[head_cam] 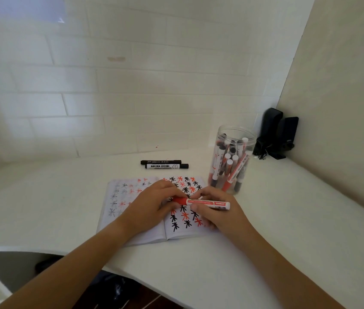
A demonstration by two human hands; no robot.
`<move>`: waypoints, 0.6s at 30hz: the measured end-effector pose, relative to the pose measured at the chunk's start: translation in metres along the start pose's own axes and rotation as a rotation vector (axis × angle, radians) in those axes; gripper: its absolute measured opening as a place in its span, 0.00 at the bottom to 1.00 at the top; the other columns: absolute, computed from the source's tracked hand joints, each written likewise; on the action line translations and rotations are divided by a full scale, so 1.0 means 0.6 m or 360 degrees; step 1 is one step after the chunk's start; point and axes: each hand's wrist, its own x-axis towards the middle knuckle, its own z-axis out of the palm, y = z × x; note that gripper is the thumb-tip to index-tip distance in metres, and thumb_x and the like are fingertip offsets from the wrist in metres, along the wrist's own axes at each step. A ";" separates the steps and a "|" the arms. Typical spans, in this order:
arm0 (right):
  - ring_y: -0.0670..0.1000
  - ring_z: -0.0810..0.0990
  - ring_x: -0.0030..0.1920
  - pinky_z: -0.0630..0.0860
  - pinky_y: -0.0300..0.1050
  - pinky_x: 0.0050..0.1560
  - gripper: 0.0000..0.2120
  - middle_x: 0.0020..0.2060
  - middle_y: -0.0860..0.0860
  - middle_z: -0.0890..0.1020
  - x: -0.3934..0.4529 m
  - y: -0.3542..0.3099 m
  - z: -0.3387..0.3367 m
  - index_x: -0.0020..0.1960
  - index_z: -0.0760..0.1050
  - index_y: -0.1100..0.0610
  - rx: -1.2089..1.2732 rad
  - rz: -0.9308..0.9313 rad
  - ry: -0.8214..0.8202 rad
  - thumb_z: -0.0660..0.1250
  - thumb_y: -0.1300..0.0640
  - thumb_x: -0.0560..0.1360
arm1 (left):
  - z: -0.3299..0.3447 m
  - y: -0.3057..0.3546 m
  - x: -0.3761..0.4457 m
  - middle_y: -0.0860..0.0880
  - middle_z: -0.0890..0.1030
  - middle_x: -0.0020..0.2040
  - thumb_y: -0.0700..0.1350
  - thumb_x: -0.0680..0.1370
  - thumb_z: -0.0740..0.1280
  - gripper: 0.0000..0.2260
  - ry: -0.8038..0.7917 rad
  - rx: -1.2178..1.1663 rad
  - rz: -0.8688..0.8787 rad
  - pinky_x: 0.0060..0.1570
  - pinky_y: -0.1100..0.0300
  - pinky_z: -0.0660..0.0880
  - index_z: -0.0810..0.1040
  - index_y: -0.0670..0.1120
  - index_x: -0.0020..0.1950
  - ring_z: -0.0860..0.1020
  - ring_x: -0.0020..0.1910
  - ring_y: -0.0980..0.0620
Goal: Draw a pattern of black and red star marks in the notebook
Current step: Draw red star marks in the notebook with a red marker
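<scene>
While both forearms reach over the notebook (132, 233), left hand (152, 206) pinches the red marker (201, 202)'s cap and right hand (219, 210) grips its barrel.

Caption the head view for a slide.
Both hands hold a red marker over the notebook of red and black stars.

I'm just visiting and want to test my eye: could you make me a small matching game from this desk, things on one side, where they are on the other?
Things:
1. red marker
2. two black markers
3. clear jar
4. notebook

Places:
A. open, under both hands
B. lying beyond the notebook
C. standing right of the notebook, full of markers
D. held by the left hand and right hand

Pairs: 1-D, 2-B, 3-C, 4-A
</scene>
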 end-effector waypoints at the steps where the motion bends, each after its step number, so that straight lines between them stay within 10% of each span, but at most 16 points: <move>1: 0.54 0.79 0.31 0.75 0.47 0.33 0.04 0.33 0.56 0.83 0.000 -0.002 -0.001 0.52 0.84 0.52 0.0076 0.0010 -0.0006 0.75 0.54 0.77 | 0.000 0.000 0.000 0.57 0.77 0.52 0.45 0.80 0.70 0.09 0.0005 0.0004 -0.0012 0.55 0.71 0.67 0.81 0.53 0.60 0.73 0.55 0.62; 6: 0.61 0.84 0.36 0.80 0.47 0.33 0.10 0.44 0.62 0.86 0.007 -0.005 -0.012 0.57 0.80 0.60 0.0520 0.0214 0.0170 0.65 0.54 0.84 | 0.001 0.001 0.000 0.59 0.77 0.50 0.49 0.81 0.68 0.09 0.0023 0.0036 -0.0085 0.52 0.70 0.67 0.80 0.53 0.60 0.72 0.53 0.60; 15: 0.54 0.85 0.34 0.84 0.51 0.39 0.02 0.35 0.55 0.86 0.007 0.022 -0.020 0.50 0.79 0.56 -0.0253 0.0054 0.0055 0.70 0.62 0.80 | 0.001 0.000 -0.001 0.62 0.76 0.46 0.44 0.79 0.69 0.05 0.0095 0.0053 -0.0126 0.48 0.71 0.68 0.82 0.52 0.53 0.74 0.48 0.62; 18: 0.44 0.79 0.32 0.76 0.38 0.36 0.05 0.34 0.49 0.83 0.006 0.025 -0.009 0.48 0.77 0.53 -0.0581 -0.0106 0.0142 0.73 0.57 0.79 | 0.004 -0.001 -0.003 0.59 0.77 0.46 0.42 0.79 0.68 0.06 0.0096 0.0076 -0.0094 0.48 0.69 0.69 0.83 0.50 0.53 0.74 0.46 0.61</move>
